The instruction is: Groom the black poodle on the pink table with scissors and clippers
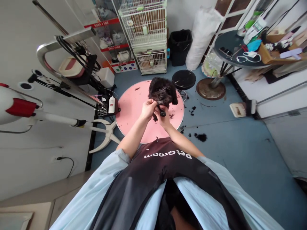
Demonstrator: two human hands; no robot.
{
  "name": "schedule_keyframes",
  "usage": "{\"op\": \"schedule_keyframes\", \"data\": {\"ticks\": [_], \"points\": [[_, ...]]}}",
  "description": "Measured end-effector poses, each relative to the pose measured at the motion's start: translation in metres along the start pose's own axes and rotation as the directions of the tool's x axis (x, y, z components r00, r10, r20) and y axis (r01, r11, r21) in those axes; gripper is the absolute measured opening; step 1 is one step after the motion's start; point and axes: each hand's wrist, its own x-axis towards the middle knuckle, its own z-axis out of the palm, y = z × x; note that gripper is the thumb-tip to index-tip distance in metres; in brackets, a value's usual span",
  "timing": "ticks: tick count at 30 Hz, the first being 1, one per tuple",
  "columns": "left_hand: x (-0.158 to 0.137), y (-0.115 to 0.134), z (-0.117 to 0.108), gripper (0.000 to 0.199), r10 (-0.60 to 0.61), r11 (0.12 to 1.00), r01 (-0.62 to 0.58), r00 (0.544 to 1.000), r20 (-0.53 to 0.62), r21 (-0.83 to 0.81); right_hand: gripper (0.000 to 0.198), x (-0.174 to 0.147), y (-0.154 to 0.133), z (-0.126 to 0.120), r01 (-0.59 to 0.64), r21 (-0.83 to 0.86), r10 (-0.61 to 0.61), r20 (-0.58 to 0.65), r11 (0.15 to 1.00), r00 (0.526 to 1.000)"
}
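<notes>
My two hands meet at the middle of the frame, just above its center, right at the face of a black dog (165, 90) on the round pink table (129, 107). My left hand (148, 110) comes in from the lower left, thumb and fingers bunched by the dog's muzzle — too small in view to tell whether they pinch fur. My right hand (163, 118) is just beside it, below the muzzle, its fingers curled around a black tool (162, 113) whose round end points toward me. Dark tufts lie scattered over the pink top, and a larger clump of hair (200, 137) lies on the blue floor (240, 143), right of center. Across the lower middle spreads my dark apron (148, 179), lettered "Pet Groom", over pale blue sleeves (103, 182). Just right of the dog, a black stool (184, 79) stands close to the table edge. At the top middle are a wire cage (150, 35), a black bin (180, 48) and a tall white sack (202, 36). In the upper right, a dark table (223, 41) bears a wooden tray (266, 57) and a white cable (248, 58) — left of the pink top stands a white bottle (112, 104).
</notes>
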Motion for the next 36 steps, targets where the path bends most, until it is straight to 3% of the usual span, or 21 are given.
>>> {"op": "schedule_keyframes", "data": {"ticks": [4,8,13,18,20,23,27,32,36], "points": [[0.002,-0.004,-0.004,0.026,-0.002,0.999,0.002,1.000,0.010,0.032,0.036,-0.013,0.014,0.000,0.046,0.040,-0.045,-0.028,0.998,0.999],[0.006,-0.008,-0.008,0.030,0.011,1.000,-0.012,0.998,0.055,0.022,0.043,-0.011,0.023,-0.008,0.049,0.034,-0.041,-0.194,0.998,0.980],[0.005,-0.009,-0.010,0.030,0.016,1.000,-0.016,0.998,0.069,0.003,0.037,-0.017,0.031,-0.005,0.026,0.048,-0.025,-0.012,0.999,1.000],[0.004,-0.010,-0.012,0.029,0.004,1.000,-0.004,0.997,0.074,0.001,0.040,-0.017,0.034,-0.004,0.040,0.025,-0.037,-0.120,0.999,0.992],[0.004,-0.012,-0.012,0.028,0.007,1.000,-0.007,0.998,0.064,-0.001,0.036,-0.013,0.034,-0.007,0.061,0.004,-0.060,-0.057,0.998,0.997],[0.002,-0.013,-0.008,0.027,-0.002,1.000,0.002,0.999,0.033,0.006,0.029,-0.009,0.029,-0.017,0.043,-0.059,-0.039,0.066,0.997,0.997],[-0.001,-0.013,-0.001,0.025,-0.012,1.000,0.012,1.000,-0.011,-0.019,0.039,-0.004,0.016,-0.039,0.029,-0.173,-0.027,0.011,0.985,1.000],[-0.004,-0.008,0.008,0.026,-0.004,0.996,0.000,0.999,-0.045,-0.094,0.041,-0.001,0.012,-0.061,0.064,-0.309,0.006,0.219,0.949,0.976],[-0.009,-0.003,0.012,0.028,-0.039,0.993,0.033,0.998,-0.050,-0.117,0.044,-0.002,0.003,-0.068,0.040,-0.260,-0.015,0.096,0.965,0.995]]}}
